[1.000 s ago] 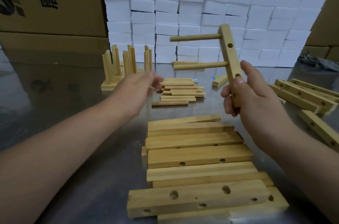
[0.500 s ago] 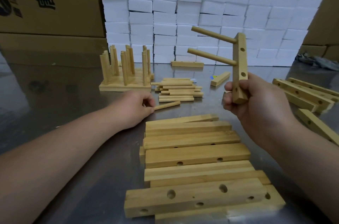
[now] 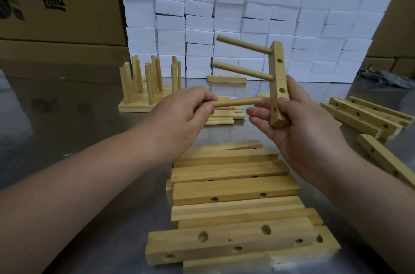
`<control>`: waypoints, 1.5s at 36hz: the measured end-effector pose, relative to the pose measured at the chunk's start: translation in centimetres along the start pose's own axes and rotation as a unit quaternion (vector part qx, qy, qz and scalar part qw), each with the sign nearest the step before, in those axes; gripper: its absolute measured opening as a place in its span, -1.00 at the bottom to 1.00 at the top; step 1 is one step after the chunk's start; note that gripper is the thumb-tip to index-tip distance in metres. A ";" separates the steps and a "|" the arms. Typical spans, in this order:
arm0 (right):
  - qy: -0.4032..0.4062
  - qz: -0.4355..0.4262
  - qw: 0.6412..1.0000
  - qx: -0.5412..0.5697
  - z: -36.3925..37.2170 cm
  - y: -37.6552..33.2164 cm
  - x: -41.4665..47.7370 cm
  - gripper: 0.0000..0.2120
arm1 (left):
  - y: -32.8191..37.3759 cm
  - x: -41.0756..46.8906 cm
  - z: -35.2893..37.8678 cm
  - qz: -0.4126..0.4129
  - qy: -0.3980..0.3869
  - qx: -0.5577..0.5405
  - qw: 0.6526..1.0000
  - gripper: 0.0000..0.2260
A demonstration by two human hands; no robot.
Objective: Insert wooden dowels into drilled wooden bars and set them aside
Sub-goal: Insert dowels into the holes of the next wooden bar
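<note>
Held piece: a pale, smooth, square-section wooden bar is standing nearly upright in the air above the table, showing three round holes on its side face.
Seated pegs: two round tan dowels are sticking out leftward from it, the upper dowel and the lower dowel.
Right hand: the right hand is curling its thumb and fingers round the bar's lower end.
Left hand: the left hand is pinching one loose dowel by its left end and holding it level. The free tip is lying just beside the bar, by the right fingertips, and is not yet inside.
Surface: a dull, scuffed grey metal table is carrying everything.
Foreground: a stack of drilled bars is lying flat, overlapping too much to count.
Behind the hands: a low dowel pile is lying near the finished racks with their upright pegs.
Backdrop: white foam blocks are standing stacked in a wall.
</note>
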State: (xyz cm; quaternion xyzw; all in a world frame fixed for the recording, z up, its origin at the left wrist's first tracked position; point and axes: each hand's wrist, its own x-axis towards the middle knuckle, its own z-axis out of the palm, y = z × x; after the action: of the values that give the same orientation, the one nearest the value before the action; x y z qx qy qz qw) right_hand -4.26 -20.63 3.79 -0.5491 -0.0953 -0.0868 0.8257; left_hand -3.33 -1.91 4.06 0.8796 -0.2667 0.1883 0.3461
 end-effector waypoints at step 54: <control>-0.139 -0.141 0.953 -0.228 -0.2 0.8 -1.6 -0.35 | 2.5 -0.9 0.0 0.043 0.026 -0.012 0.999 -0.86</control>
State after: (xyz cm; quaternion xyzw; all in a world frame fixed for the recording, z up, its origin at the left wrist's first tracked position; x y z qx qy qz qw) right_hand -5.63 -20.43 2.58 -0.7102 -0.2633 -0.1450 0.6366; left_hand -5.55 -3.14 4.82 0.8582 -0.2971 0.2221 0.3547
